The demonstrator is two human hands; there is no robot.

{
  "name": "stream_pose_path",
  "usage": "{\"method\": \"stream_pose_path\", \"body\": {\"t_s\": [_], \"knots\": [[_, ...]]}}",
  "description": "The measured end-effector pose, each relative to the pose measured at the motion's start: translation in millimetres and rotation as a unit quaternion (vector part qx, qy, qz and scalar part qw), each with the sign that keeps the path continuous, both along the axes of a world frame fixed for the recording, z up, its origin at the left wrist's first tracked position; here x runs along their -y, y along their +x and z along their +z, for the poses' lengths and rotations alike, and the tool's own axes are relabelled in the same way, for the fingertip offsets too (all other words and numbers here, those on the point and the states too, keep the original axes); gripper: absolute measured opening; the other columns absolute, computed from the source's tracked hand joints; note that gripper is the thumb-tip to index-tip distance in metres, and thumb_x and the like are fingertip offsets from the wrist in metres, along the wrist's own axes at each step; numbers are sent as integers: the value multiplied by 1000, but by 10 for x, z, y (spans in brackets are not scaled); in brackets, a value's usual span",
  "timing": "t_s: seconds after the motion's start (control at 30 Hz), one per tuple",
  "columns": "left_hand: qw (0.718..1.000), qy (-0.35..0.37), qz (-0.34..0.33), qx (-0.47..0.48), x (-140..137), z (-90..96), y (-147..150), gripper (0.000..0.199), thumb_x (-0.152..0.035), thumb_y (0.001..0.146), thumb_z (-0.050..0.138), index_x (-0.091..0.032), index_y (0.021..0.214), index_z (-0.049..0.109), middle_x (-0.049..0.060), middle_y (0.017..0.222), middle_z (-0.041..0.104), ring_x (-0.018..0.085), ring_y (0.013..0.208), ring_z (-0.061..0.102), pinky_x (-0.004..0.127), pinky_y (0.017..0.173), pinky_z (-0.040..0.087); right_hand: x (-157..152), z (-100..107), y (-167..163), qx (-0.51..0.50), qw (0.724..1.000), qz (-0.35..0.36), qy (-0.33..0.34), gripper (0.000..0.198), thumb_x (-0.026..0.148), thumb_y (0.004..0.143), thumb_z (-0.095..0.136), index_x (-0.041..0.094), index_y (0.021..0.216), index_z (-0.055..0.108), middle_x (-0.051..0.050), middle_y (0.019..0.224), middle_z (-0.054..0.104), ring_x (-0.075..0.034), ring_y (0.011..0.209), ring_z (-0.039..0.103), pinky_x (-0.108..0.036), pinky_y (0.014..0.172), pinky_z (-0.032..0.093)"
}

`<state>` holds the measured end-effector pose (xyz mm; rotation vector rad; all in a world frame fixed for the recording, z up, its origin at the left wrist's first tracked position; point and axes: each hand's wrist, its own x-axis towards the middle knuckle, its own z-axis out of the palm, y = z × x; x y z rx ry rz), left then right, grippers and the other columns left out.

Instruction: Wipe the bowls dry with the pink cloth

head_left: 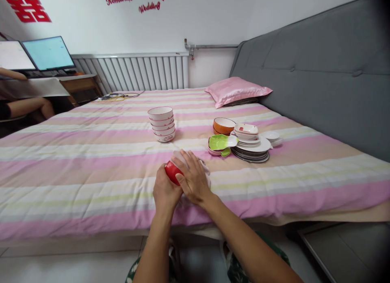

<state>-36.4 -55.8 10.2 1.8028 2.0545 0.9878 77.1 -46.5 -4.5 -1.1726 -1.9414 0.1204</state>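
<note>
Near the bed's front edge, my left hand point(165, 189) is wrapped round a red bowl point(173, 172), tilted and partly covered by my fingers. My right hand point(192, 177) presses a pale cloth point(204, 167) against the bowl; most of the cloth is behind the hand. Just beyond my hands stands an upright stack of white bowls point(162, 124) with red rims. To the right are a green leaf-shaped dish point(219, 142), an orange bowl point(224, 125), a patterned white dish point(246, 129) and a stack of plates point(251, 156).
A striped sheet point(76, 153) covers the bed. A pink pillow point(237, 91) lies by the grey headboard point(317, 71). Cables point(120, 96) rest on the far left edge. Another person's leg point(29, 108) shows beside a desk with two monitors point(48, 53).
</note>
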Motion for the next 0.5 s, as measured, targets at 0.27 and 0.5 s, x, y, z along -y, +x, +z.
{"method": "stream_pose_path", "body": {"t_s": [0.27,0.5], "knots": [[1000,3,-6,-4,-16,-6,9,60,-37,72,61,-16,125,42,15,121,58,30,106,59,39,82,47,16,45,-6,1,1000,-2,-6,47,44,96,27,32,137,44,-2,152,30,-28,141,19,-52,113,19],[1000,12,-12,-11,-18,-21,11,67,-38,66,66,-15,124,41,14,122,57,29,107,58,38,84,47,-12,38,16,-66,997,4,-38,48,43,97,21,32,138,43,0,153,28,-24,142,19,-48,116,19]]}}
